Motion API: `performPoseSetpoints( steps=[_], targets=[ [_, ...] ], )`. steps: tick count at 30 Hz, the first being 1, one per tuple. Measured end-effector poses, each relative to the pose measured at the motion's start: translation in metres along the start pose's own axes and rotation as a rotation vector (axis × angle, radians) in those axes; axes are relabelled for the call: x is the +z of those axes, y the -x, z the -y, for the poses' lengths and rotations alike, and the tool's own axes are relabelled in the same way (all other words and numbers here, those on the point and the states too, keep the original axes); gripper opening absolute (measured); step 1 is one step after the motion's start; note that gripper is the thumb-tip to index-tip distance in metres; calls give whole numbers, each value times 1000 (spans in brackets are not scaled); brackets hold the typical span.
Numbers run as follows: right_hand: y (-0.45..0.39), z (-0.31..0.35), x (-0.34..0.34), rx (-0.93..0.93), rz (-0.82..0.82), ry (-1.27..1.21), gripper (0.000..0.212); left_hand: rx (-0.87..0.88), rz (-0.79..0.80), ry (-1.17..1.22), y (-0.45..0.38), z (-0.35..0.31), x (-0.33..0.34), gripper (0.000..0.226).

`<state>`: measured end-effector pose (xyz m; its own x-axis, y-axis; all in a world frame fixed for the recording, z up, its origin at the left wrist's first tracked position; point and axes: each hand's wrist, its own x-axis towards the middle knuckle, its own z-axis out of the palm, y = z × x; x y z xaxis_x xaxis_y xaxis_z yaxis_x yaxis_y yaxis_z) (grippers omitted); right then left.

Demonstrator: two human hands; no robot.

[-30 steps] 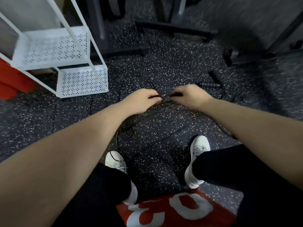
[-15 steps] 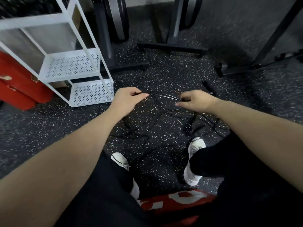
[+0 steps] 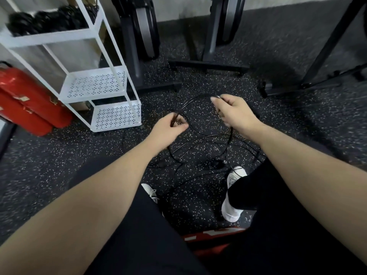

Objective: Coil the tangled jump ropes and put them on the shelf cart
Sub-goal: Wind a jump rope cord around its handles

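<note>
A thin black jump rope [image 3: 195, 101] arcs between my two hands above the speckled floor. My left hand [image 3: 168, 128] pinches several strands of it. My right hand [image 3: 234, 112] grips the other end of the arc, higher and further right. More black rope [image 3: 198, 153] hangs down from my hands and lies tangled on the floor between my feet, with a dark handle [image 3: 215, 163] among it. The white shelf cart [image 3: 111, 86] stands to the left. Its top shelf holds several coiled black ropes [image 3: 49, 18]; the two lower perforated shelves are bare.
Red cylinders [image 3: 25, 102] lie on the floor left of the cart. Black machine frames and bases [image 3: 208, 64] stand behind, with another stand [image 3: 297, 88] at the right. My white shoes [image 3: 232, 205] rest on the floor, and a red mat edge [image 3: 210, 233] shows below.
My hands have lifted and spread apart, turning the taut strands into a curved loop. My right hand rose higher. The view tilted up, showing the cart's top shelf.
</note>
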<state>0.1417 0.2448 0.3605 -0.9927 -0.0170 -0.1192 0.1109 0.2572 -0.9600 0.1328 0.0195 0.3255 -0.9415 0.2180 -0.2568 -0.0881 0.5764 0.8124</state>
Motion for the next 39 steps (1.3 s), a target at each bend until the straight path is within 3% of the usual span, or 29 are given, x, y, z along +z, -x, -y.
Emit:
performPoseSetpoints(
  steps=[7, 9, 11, 13, 16, 20, 24, 26, 29, 34, 36, 39],
  targets=[
    [16, 15, 21, 26, -49, -404, 38, 7, 301, 110, 25, -22, 40, 63],
    [20, 15, 23, 41, -52, -458, 37, -2, 352, 137, 31, -26, 49, 55],
    [26, 14, 24, 61, -43, -478, 37, 13, 346, 142, 35, -28, 52, 22],
    [30, 11, 25, 68, -30, -490, 37, 17, 313, 170, 38, -29, 53, 4],
    [39, 10, 27, 48, 5, -445, 20, -23, 309, 209, 42, -28, 51, 7],
    [42, -9, 26, 128, 218, -229, 64, -65, 281, 381, 48, -32, 40, 15],
    [47, -24, 23, 108, 540, 62, 51, -102, 185, 585, 49, -40, 21, 16],
    [54, -24, 21, 174, 612, 127, 57, -112, 147, 664, 50, -44, 11, 15],
    [61, -20, 17, 129, 553, 181, 58, -95, 91, 691, 49, -47, 1, 16],
    [54, -33, 17, 76, 346, 468, 26, -50, 33, 790, 50, -65, -11, 13],
    [52, -42, 20, 111, 282, 410, 25, -47, -10, 749, 48, -74, -13, 14],
    [54, -39, 26, 138, 205, 81, 29, -69, -62, 730, 43, -82, -13, 19]
  ],
)
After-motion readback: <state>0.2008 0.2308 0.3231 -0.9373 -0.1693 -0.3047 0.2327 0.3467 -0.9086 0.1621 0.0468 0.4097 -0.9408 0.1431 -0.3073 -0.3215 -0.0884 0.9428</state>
